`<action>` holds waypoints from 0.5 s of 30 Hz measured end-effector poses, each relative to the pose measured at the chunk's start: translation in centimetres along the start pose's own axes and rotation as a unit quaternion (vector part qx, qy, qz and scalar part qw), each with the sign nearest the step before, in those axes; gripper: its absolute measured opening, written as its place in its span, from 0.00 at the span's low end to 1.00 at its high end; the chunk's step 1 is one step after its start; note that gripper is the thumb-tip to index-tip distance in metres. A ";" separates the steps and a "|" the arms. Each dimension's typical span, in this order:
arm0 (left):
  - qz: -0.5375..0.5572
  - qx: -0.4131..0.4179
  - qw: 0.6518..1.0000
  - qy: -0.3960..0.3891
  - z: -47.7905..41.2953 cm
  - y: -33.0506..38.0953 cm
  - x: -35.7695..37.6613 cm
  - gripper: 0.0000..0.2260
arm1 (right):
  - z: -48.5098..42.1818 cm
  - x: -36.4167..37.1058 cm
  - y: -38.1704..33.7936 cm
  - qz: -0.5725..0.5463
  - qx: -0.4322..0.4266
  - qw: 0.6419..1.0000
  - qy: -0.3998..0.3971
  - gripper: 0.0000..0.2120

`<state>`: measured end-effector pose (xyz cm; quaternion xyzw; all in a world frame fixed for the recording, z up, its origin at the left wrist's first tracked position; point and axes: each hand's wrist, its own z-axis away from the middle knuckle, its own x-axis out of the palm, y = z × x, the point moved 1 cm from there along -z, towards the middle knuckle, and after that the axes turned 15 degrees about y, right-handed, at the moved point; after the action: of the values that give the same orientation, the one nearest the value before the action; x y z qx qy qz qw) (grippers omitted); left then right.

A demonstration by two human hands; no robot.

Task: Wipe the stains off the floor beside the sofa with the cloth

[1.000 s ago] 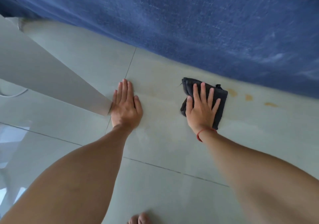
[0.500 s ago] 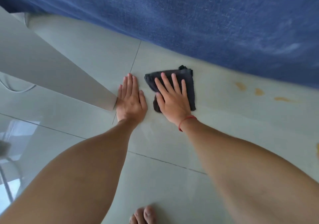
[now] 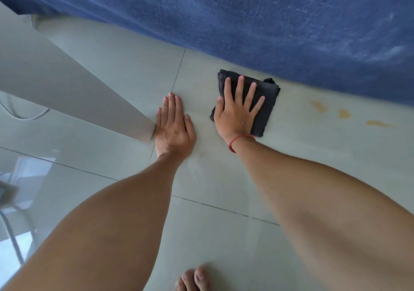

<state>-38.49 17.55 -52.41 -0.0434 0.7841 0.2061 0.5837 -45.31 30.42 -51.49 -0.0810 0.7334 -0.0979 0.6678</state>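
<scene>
A folded dark grey cloth [image 3: 266, 102] lies flat on the pale tiled floor [image 3: 224, 174], close to the foot of the blue sofa [image 3: 268, 22]. My right hand [image 3: 235, 113], with a red string at the wrist, presses down on the cloth with fingers spread. My left hand [image 3: 173, 127] rests flat on the bare tile just left of it, fingers together, holding nothing. Three yellowish stains [image 3: 319, 106], [image 3: 343, 113], [image 3: 378, 123] mark the floor to the right of the cloth, along the sofa's edge.
A white slanted panel [image 3: 67, 84] runs in from the left and ends beside my left hand. A thin white cable [image 3: 24, 117] loops on the floor at far left. My bare toes [image 3: 193, 279] show at the bottom edge.
My right hand slid the cloth left toward my left hand, then back to the right and nearer the sofa. My left hand stayed planted.
</scene>
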 end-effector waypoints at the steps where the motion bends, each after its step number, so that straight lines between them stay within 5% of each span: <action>1: -0.002 0.003 1.000 -0.004 0.0 0.0 0.0 0.25 | 0.4 0.4 -1.1 -0.005 -0.041 0.999 -0.001 0.25; 9: -0.005 0.011 1.000 -0.013 -0.1 0.1 -0.1 0.25 | 4.3 -1.2 4.0 -0.018 -0.295 0.955 -0.036 0.23; 15: -0.006 0.003 1.000 0.001 0.1 -0.1 0.0 0.25 | 1.2 -0.9 4.7 0.001 -0.123 0.992 0.005 0.24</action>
<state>-38.38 17.53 -52.44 -0.0466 0.7852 0.2005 0.5841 -44.01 35.15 -51.91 -0.1615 0.7430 -0.0070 0.6494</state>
